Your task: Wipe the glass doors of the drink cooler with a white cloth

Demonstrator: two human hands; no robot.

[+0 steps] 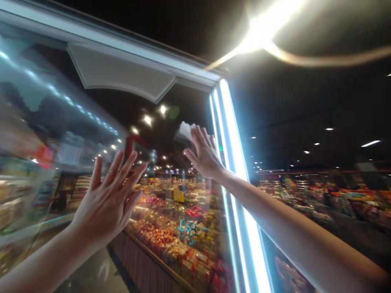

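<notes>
While left hand (104,203) splays wide, right hand (207,158) tilts leftward.

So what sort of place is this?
Probably a supermarket or similar shop: there's a long bin heaped with small, colourful packets, a yellow sign near them, and a big pane of glass edged with bright strips.

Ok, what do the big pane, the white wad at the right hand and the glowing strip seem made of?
Pane: probably glass, smooth and glossy; lights and displays show in it.
White wad at the right hand: perhaps paper or thin cloth, matte; blur leaves it open.
Glowing strip: possibly plastic or glass, from its even white glow; glare hides its finish.
</notes>
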